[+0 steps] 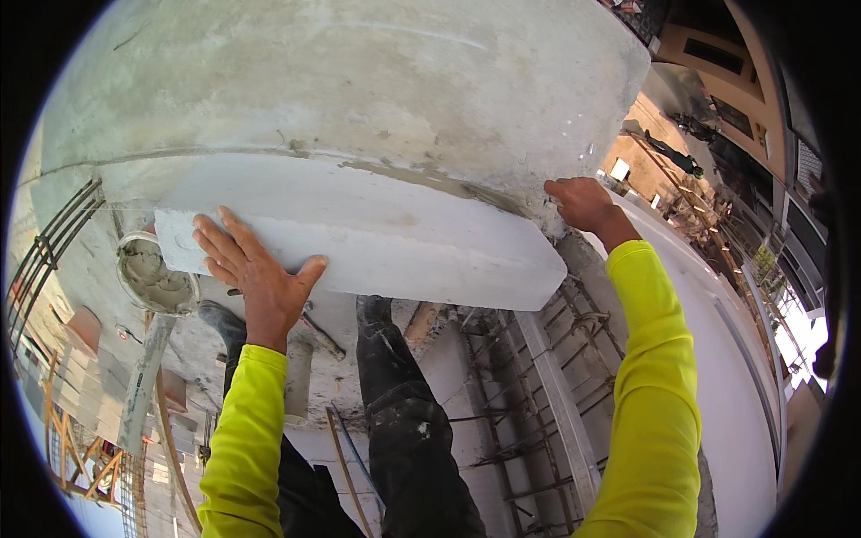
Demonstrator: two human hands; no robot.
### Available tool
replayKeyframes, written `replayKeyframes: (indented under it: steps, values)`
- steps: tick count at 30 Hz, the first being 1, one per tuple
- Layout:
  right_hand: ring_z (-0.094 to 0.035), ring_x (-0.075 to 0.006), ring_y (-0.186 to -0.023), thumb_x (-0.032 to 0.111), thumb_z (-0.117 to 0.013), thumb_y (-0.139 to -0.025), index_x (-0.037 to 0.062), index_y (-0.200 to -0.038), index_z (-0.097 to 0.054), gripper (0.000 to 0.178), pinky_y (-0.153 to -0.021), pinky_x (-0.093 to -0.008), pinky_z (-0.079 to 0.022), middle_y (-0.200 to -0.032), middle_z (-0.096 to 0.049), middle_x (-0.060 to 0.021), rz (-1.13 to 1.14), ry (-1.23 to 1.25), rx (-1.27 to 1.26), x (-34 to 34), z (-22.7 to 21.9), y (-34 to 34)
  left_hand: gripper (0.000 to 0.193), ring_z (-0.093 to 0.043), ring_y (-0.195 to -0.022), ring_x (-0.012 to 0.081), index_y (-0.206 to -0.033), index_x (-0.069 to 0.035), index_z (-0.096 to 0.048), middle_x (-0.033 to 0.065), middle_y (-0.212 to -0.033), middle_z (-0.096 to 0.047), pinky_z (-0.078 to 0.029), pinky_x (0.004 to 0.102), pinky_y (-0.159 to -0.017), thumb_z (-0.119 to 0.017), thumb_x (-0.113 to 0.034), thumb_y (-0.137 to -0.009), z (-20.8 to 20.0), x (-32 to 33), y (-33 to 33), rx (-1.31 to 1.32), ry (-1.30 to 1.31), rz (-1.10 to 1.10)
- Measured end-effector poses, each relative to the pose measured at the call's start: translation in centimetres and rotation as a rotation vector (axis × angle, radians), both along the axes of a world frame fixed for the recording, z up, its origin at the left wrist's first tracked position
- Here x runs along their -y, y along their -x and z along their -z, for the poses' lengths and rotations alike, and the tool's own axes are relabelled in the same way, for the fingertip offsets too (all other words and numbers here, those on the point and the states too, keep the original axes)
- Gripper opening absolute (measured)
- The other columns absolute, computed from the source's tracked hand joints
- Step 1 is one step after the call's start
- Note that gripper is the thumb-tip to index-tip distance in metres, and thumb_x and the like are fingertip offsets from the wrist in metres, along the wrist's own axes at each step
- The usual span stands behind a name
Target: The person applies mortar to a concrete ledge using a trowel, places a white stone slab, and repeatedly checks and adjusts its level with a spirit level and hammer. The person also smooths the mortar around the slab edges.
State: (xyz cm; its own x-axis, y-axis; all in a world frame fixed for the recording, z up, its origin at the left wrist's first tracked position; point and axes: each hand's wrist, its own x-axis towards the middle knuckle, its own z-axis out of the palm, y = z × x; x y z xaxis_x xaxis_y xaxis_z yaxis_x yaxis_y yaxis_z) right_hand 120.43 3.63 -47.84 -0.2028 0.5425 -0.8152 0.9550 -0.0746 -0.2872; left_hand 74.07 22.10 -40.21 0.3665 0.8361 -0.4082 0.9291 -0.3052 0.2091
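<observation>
A long white lightweight concrete block (386,238) lies along the foot of a grey wall (359,81). Grey mortar (430,182) shows along the seam behind it. My left hand (256,278) rests on the block's left part, fingers spread and thumb out. Past the block's right end, my right hand (583,204) is closed beside the wall's edge, its thumb side toward the wall. Whatever its curled fingers might hold is hidden. Left of the block stands a round bucket of wet mortar (152,273). A thin string (126,210) runs near the block's left end.
Below the block, a hammer-like tool (323,336) lies between my boots. Steel rebar (511,403) and a metal bar (556,394) fill a gap at lower right. More rebar (54,242) juts out at far left. A grey pipe (148,386) stands under the bucket.
</observation>
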Motion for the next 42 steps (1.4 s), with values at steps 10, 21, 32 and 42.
replayKeyframes:
  steps: [10, 21, 32, 42]
  values:
    - [-0.069, -0.0379, -0.094, 0.009, -0.064, -0.080, 0.0137, -0.115, -0.063, 0.035, -0.083, -0.0487, -0.056, -0.096, -0.072, -0.0178, 0.151, -0.011, 0.101, -0.8, 1.3, -0.3, 0.142, 0.015, -0.151, 0.0551, -0.160, 0.000, 0.006, 0.0359, -0.163, 0.014, 0.001, 0.0717, -0.115, -0.089, -0.050, -0.067, -0.4, -0.2, -0.4, 0.026, 0.037, -0.032]
    - [-0.068, -0.0380, -0.098, 0.008, -0.064, -0.082, 0.0113, -0.117, -0.063, 0.035, -0.084, -0.0489, -0.055, -0.099, -0.071, -0.0199, 0.132, 0.089, 0.016, -3.6, 2.1, 3.9, 0.143, 0.015, -0.150, 0.0572, -0.159, 0.004, 0.006, 0.0385, -0.161, 0.015, 0.000, 0.0723, -0.115, -0.089, -0.051, -0.066, -0.6, -0.2, -0.3, 0.046, 0.052, -0.038]
    - [-0.069, -0.0352, -0.096, 0.005, -0.063, -0.086, 0.0106, -0.118, -0.064, 0.033, -0.084, -0.0452, -0.056, -0.102, -0.072, -0.0165, 0.168, -0.129, -0.089, -15.0, 4.9, 13.6, 0.144, 0.013, -0.148, 0.0598, -0.157, 0.009, 0.004, 0.0430, -0.159, 0.014, 0.000, 0.0739, -0.113, -0.088, -0.054, -0.066, -1.0, -0.5, -0.7, -0.005, 0.098, -0.062]
    - [-0.070, -0.0336, -0.094, 0.001, -0.058, -0.090, 0.0082, -0.115, -0.062, 0.027, -0.081, -0.0436, -0.057, -0.097, -0.071, -0.0145, -0.073, -0.275, -0.116, -17.9, 1.4, 17.8, 0.148, 0.012, -0.151, 0.0558, -0.158, 0.005, 0.004, 0.0387, -0.161, 0.012, -0.002, 0.0704, -0.117, -0.094, -0.044, -0.059, -1.0, -0.5, -1.1, -0.027, 0.091, -0.098]
